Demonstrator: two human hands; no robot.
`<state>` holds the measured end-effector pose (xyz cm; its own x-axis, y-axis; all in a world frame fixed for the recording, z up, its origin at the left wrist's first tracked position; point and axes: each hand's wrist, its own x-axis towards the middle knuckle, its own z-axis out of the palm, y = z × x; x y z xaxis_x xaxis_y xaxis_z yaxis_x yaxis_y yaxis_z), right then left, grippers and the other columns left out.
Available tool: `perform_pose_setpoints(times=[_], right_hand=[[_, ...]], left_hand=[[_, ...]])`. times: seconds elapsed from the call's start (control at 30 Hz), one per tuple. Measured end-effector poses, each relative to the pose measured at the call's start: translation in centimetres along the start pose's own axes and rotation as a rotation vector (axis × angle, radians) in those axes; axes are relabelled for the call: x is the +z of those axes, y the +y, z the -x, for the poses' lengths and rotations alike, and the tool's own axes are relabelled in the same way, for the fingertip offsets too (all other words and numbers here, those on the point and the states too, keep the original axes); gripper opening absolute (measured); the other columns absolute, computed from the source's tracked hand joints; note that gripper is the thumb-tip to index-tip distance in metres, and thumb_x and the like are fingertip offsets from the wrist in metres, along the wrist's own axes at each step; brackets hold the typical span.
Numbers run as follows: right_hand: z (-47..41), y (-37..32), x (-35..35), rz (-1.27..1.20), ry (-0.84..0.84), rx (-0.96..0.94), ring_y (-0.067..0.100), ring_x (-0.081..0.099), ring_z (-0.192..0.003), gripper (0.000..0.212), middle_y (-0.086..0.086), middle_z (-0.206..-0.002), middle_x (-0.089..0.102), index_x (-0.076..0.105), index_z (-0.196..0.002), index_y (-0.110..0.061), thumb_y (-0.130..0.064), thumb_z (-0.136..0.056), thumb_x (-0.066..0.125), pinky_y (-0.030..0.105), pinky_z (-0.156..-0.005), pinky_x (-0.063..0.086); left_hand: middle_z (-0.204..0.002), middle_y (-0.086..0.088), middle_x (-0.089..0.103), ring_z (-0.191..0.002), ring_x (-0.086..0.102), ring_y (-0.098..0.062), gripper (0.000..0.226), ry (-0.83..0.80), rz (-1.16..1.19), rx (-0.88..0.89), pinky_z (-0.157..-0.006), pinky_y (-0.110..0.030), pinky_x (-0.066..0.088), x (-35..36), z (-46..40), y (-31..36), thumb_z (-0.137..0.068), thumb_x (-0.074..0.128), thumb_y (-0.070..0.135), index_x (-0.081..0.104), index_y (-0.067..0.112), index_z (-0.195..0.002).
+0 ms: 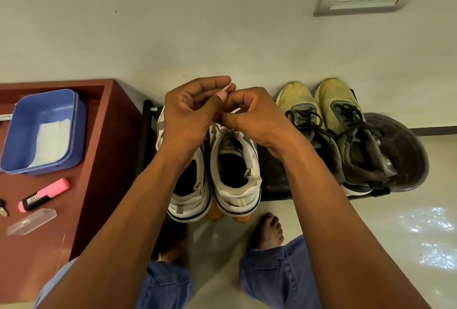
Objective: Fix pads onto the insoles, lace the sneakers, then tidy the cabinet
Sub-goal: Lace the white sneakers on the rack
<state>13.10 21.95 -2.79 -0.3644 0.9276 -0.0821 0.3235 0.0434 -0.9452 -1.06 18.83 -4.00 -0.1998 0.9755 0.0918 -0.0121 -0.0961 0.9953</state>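
Both hands meet above the shoes, fingers curled. Left hand [191, 108] pinches the tip of a thin white shoelace [227, 87] between thumb and forefinger; right hand [249, 113] has its fingertips closed on another stretch of the same lace just beside it, knuckles nearly touching the left thumb. Directly under the grip: a pair of worn white sneakers with grey panels and dark-edged soles [235, 172], toes toward the wall, heels toward the person; the left one is largely hidden by the left forearm. The lace runs down from the fingers to the tongue of the right sneaker. The pair sits on a low black shoe rack [274, 172]. To the right of the grip, on the same rack, a pair of yellow knit trainers with black laces [329, 120], already laced; beyond them a dark round basin [405, 150]. To the left of the grip, a reddish-brown wooden cabinet top [103, 160] carrying a blue plastic tray [44, 110] with white pads [53, 140] inside, a pink highlighter pen [45, 193] and a clear plastic case [32, 220]. Below the grip, bare feet and blue jeans on a pale floor.
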Motion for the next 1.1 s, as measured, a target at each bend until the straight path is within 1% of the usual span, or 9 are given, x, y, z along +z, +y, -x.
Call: perform_pose_setpoints(times=[0.17, 0.23, 0.37, 0.57, 0.63, 0.7, 0.8, 0.9, 1.1], right_hand=[[0.2, -0.2, -0.2, -0.044, -0.015, 0.057, 0.012, 0.060, -0.064, 0.006, 0.007, -0.069, 0.066, 0.069, -0.080, 0.007, 0.002, -0.085, 0.068, 0.029, -0.067, 0.051], [0.1, -0.3, -0.2, -0.060, 0.020, 0.090, 0.008, 0.060, -0.057, 0.011, -0.001, -0.060, 0.065, 0.070, -0.077, 0.001, -0.001, -0.087, 0.067, 0.025, -0.063, 0.051], [-0.1, -0.2, -0.3, -0.149, 0.133, 0.166, 0.013, 0.070, -0.062, 0.010, 0.008, -0.072, 0.073, 0.072, -0.082, 0.002, -0.005, -0.089, 0.067, 0.030, -0.063, 0.060], [0.0, -0.1, -0.2, -0.217, 0.233, 0.281, 0.020, 0.070, -0.061, 0.011, 0.020, -0.079, 0.075, 0.067, -0.076, -0.007, -0.011, -0.087, 0.066, 0.048, -0.071, 0.063], [0.0, 0.0, -0.1, -0.201, 0.255, 0.288, 0.023, 0.068, -0.061, 0.018, 0.018, -0.071, 0.073, 0.065, -0.067, -0.011, -0.012, -0.085, 0.064, 0.054, -0.075, 0.062], [-0.1, 0.2, 0.1, -0.173, 0.271, 0.289, 0.024, 0.068, -0.062, 0.019, 0.011, -0.062, 0.071, 0.065, -0.065, -0.013, -0.010, -0.084, 0.062, 0.053, -0.076, 0.062], [-0.1, 0.4, 0.1, -0.165, 0.269, 0.299, 0.021, 0.072, -0.061, 0.004, 0.010, -0.066, 0.074, 0.067, -0.085, -0.007, -0.007, -0.084, 0.063, 0.047, -0.073, 0.063], [-0.1, 0.4, -0.1, -0.146, 0.238, 0.285, 0.020, 0.073, -0.060, 0.016, 0.014, -0.075, 0.076, 0.063, -0.101, -0.008, 0.000, -0.088, 0.065, 0.041, -0.067, 0.062], [-0.2, 0.3, -0.6, 0.028, 0.132, 0.226, 0.014, 0.072, -0.066, 0.011, 0.006, -0.077, 0.077, 0.079, -0.088, -0.017, -0.008, -0.082, 0.081, 0.033, -0.067, 0.061]], left_hand=[[-0.116, -0.005, 0.076, -0.109, 0.073, -0.015, 0.030, -0.119, -0.099, 0.034, -0.090, -0.024, 0.057, -0.2, -0.3, -0.3, -0.105, 0.051, 0.001, 0.067, 0.005, -0.130], [-0.117, -0.005, 0.075, -0.107, 0.073, -0.017, 0.032, -0.140, -0.176, 0.064, -0.089, -0.026, 0.058, -0.3, -0.3, -0.7, -0.107, 0.047, 0.003, 0.067, 0.006, -0.131], [-0.110, 0.000, 0.070, -0.101, 0.071, -0.014, 0.035, -0.203, -0.301, 0.071, -0.086, -0.024, 0.055, -0.8, -0.5, -1.6, -0.109, 0.044, 0.008, 0.064, 0.014, -0.137], [-0.101, 0.006, 0.064, -0.090, 0.063, -0.009, 0.029, -0.216, -0.588, 0.146, -0.077, -0.025, 0.051, -1.2, -0.5, -1.6, -0.092, 0.072, 0.017, 0.071, 0.030, -0.118], [-0.097, 0.007, 0.067, -0.091, 0.062, -0.007, 0.026, -0.206, -0.692, 0.193, -0.076, -0.026, 0.050, -1.1, -0.3, -1.5, -0.086, 0.081, 0.026, 0.075, 0.029, -0.111], [-0.095, 0.007, 0.071, -0.090, 0.064, -0.007, 0.023, -0.170, -0.746, 0.220, -0.079, -0.030, 0.052, -1.0, -0.2, -1.1, -0.084, 0.084, 0.028, 0.079, 0.026, -0.106], [-0.096, 0.005, 0.076, -0.091, 0.068, -0.008, 0.017, -0.129, -0.745, 0.221, -0.085, -0.038, 0.056, -1.0, 0.1, -0.6, -0.085, 0.083, 0.023, 0.081, 0.022, -0.102], [-0.091, 0.007, 0.077, -0.088, 0.069, -0.006, 0.011, -0.113, -0.711, 0.186, -0.084, -0.037, 0.057, -1.1, 0.0, -0.4, -0.086, 0.082, 0.020, 0.083, 0.022, -0.096], [-0.086, 0.015, 0.075, -0.083, 0.067, -0.001, 0.006, -0.093, -0.699, 0.121, -0.077, -0.029, 0.053, -2.0, -0.5, -0.4, -0.086, 0.082, 0.025, 0.082, 0.026, -0.092]])
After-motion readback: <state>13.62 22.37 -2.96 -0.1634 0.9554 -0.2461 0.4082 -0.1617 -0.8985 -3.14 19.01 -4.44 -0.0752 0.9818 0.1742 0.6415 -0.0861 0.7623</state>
